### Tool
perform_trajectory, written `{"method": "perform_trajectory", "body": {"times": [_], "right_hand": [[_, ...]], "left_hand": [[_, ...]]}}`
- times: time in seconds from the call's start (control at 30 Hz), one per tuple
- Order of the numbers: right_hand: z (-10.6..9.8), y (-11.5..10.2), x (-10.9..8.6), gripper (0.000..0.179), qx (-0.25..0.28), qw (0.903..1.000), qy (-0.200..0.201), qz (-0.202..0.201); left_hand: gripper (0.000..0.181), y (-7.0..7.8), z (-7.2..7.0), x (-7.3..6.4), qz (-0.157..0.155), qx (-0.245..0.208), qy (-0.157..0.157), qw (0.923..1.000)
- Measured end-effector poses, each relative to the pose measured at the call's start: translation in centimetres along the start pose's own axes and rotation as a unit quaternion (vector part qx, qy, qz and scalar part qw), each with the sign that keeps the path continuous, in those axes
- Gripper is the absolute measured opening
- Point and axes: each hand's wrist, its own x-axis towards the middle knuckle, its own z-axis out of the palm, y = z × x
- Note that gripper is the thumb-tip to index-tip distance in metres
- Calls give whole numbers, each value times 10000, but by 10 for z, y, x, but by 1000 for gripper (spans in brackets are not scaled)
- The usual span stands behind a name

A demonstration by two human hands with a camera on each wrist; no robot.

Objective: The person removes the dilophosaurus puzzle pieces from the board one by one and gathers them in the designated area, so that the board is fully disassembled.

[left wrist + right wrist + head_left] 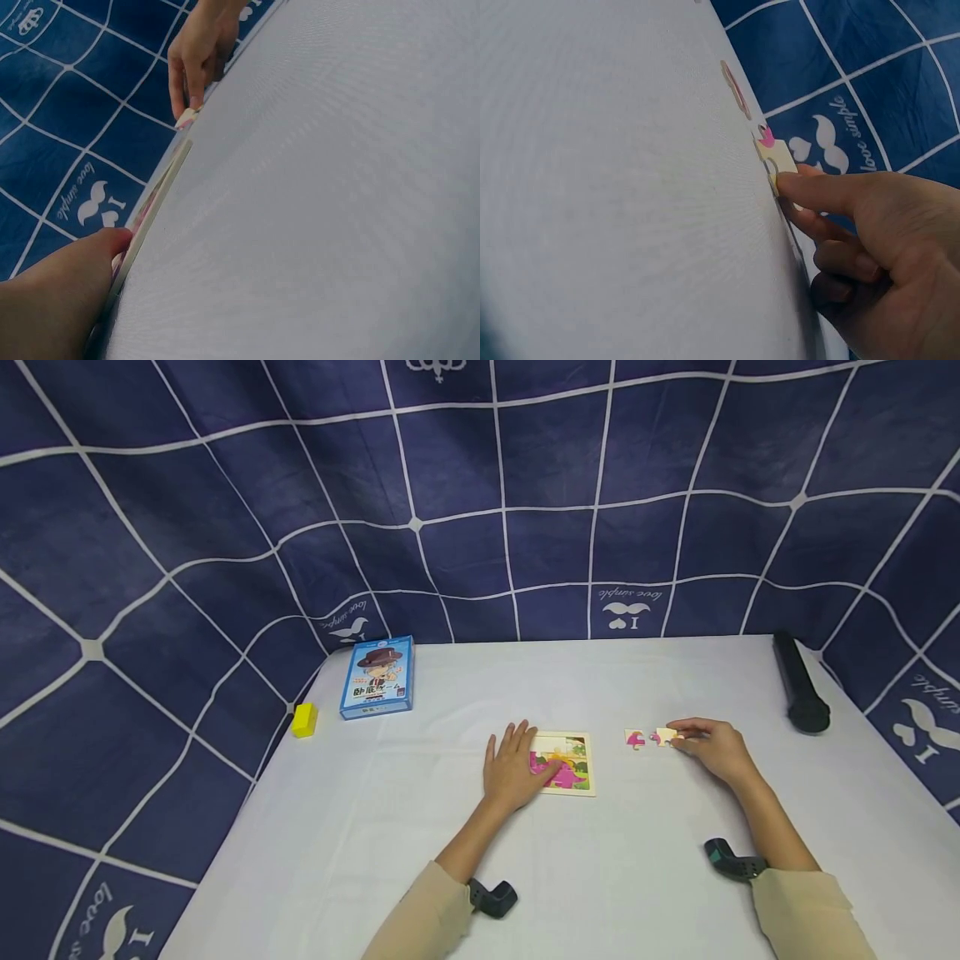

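Note:
My left hand lies on the left side of a small jigsaw puzzle board with a light rim, its fingers stretched and spread. The thumb lies over the pink dinosaur picture; pieces fill much of the board, with a bare patch near its upper left. To the right, my right hand pinches a pale puzzle piece with a pink patch between thumb and fingertips, tilted up from the table in the right wrist view. A second puzzle piece, pink and white, lies on the table between board and right hand.
A blue card-game box lies at the back left, with a yellow block beside it near the table's left edge. A black microphone-shaped object lies at the back right. Blue checked cloth hangs around the white table.

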Motion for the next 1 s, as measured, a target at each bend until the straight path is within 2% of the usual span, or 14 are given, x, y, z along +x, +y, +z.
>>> {"method": "perform_trajectory", "body": {"times": [0.3, 0.57, 0.77, 1.0], "right_hand": [[1, -4, 0, 24, -462, 9972, 207, -558], [0, -1, -2, 24, -550, 9971, -10, -533], [0, 1, -1, 23, -617, 9958, -67, -672], [-2, 1, -1, 30, -463, 9970, -166, -604]], "left_hand": [[78, -1, -1, -1, -12, -30, -17, 10000], [78, -1, 1, 0, 12, -86, 8, 10000], [78, -1, 1, 0, 15, -76, 35, 10000], [78, -1, 2, 1, -32, -66, -41, 10000]]}}
